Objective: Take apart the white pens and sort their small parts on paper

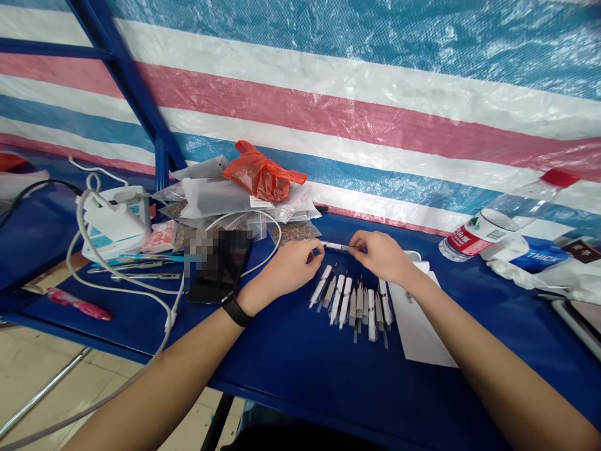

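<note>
Across the blue table (282, 382), a white charger (115, 225) sits at ten o'clock from the hands, and a phone (218, 266) lies just beside the left hand (286, 270). That hand's fingertips narrowly pinch one end of a slim white stick (335, 247), whose long axis runs side to side. The right hand (382, 255) pinches the other end just as narrowly. At six o'clock, a row of white sticks (350, 304) points toward the hands. Further right lie white paper (416, 319) and, at three o'clock, a water bottle (509, 216).
</note>
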Motion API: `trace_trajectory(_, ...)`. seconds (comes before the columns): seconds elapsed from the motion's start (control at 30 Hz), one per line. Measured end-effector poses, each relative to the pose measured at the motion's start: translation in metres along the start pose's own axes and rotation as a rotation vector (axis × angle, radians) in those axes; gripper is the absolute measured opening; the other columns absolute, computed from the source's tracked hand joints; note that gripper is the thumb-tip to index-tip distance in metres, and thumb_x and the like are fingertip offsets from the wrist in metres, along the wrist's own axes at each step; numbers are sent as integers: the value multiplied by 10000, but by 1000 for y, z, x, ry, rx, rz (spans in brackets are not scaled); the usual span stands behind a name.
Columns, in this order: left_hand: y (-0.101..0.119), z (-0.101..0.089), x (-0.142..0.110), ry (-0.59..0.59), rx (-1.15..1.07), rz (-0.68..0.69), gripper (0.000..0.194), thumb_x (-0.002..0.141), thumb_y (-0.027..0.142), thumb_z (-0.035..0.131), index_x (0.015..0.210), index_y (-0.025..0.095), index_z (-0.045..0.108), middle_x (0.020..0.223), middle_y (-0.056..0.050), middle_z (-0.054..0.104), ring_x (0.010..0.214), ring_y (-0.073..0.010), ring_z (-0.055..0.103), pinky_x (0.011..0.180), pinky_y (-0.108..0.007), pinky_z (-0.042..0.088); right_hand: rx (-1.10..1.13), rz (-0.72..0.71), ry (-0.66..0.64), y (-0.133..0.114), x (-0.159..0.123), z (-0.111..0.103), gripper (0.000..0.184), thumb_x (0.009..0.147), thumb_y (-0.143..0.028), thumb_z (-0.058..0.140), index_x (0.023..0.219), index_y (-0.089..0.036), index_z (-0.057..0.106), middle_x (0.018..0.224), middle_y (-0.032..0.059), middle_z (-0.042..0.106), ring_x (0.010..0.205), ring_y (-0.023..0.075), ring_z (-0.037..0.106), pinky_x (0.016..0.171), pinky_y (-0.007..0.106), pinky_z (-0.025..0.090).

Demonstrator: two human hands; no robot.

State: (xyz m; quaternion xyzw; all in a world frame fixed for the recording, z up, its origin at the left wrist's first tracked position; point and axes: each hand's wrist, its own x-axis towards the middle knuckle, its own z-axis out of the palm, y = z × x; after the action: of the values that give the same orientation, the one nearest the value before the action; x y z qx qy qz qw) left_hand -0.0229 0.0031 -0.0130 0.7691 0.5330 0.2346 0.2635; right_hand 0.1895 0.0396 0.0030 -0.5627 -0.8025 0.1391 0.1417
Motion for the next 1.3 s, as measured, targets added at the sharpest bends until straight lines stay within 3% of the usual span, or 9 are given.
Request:
trace_trajectory(0.17, 2, 5, 0, 260, 234, 50, 136, 917, 185, 577, 987, 200, 693, 1000, -74, 725, 929, -258, 676, 807, -361, 518, 433, 89, 139, 4, -19, -27, 101, 825, -336, 745, 820, -236, 745, 924, 68, 776, 889, 272, 720, 805, 407, 537)
trace_trajectory(0.33, 22, 20, -12, 502, 465, 371, 319, 974, 382, 579, 1203, 173, 654, 1154, -150, 656, 1125, -345, 577, 916, -476, 462, 900, 170, 304, -1, -53, -30, 377, 599, -539, 927, 767, -234, 783, 770, 46, 733, 740, 213, 665, 736, 374, 538)
trace_trajectory(0.43, 38, 32, -22, 363, 529, 370, 287, 1061, 292, 383, 1057, 166, 640, 976, -123, 660, 937, -297, 617, 771, -418, 449, 1122, 200, 392, -10, -66, -18, 403, 564, -583, 940, 686, -238, 769, 661, 16, 688, 658, 168, 624, 688, 335, 526)
trace_trajectory(0.53, 47, 41, -31, 134, 319, 238, 306, 1081, 288, 293, 976, 179, 559, 755, -37, 582, 637, -211, 542, 566, -326, 334, 1174, 184, 473, -14, -69, -7, 377, 586, -562, 944, 623, -237, 755, 623, 1, 673, 630, 142, 612, 694, 310, 519)
trace_trajectory(0.7, 49, 40, -35, -260, -544, 106, 342, 1064, 417, 354, 781, 226, 369, 601, 69, 390, 491, -107, 345, 506, -249, 281, 1166, 140, 405, -9, -72, -4, 335, 608, -543, 942, 648, -243, 799, 623, 8, 694, 601, 137, 613, 659, 304, 536)
trace_trajectory(0.87, 55, 30, -36, -755, -1268, -55, 463, 1025, 536, 461, 713, 228, 314, 512, 116, 229, 401, -54, 112, 399, -197, 120, 1333, 83, 285, -8, -79, -16, 240, 665, -471, 936, 780, -283, 843, 880, 28, 796, 820, 189, 735, 809, 336, 606)
trace_trajectory(1.03, 59, 35, -37, -731, -1402, -39, 395, 1027, 546, 493, 823, 245, 338, 504, 138, 241, 384, -52, 106, 393, -164, 119, 1529, 64, 93, -7, -79, -21, 368, 689, -442, 924, 1022, -314, 836, 939, 23, 807, 935, 210, 745, 924, 377, 597)
trace_trajectory(1.2, 54, 43, -34, -499, -1256, -23, 329, 1038, 498, 489, 894, 203, 476, 603, 97, 394, 425, -36, 246, 434, -170, 228, 1424, 112, 231, -8, -78, -9, 198, 669, -424, 939, 765, -296, 821, 935, 2, 762, 858, 155, 686, 816, 299, 578)
trace_trajectory(1.3, 56, 41, -34, -441, -1239, -56, 318, 1045, 456, 464, 927, 171, 542, 647, 84, 371, 454, -37, 248, 443, -187, 196, 1403, 83, 199, -8, -79, -8, 208, 691, -414, 924, 851, -315, 835, 925, 6, 755, 877, 168, 677, 871, 332, 564)
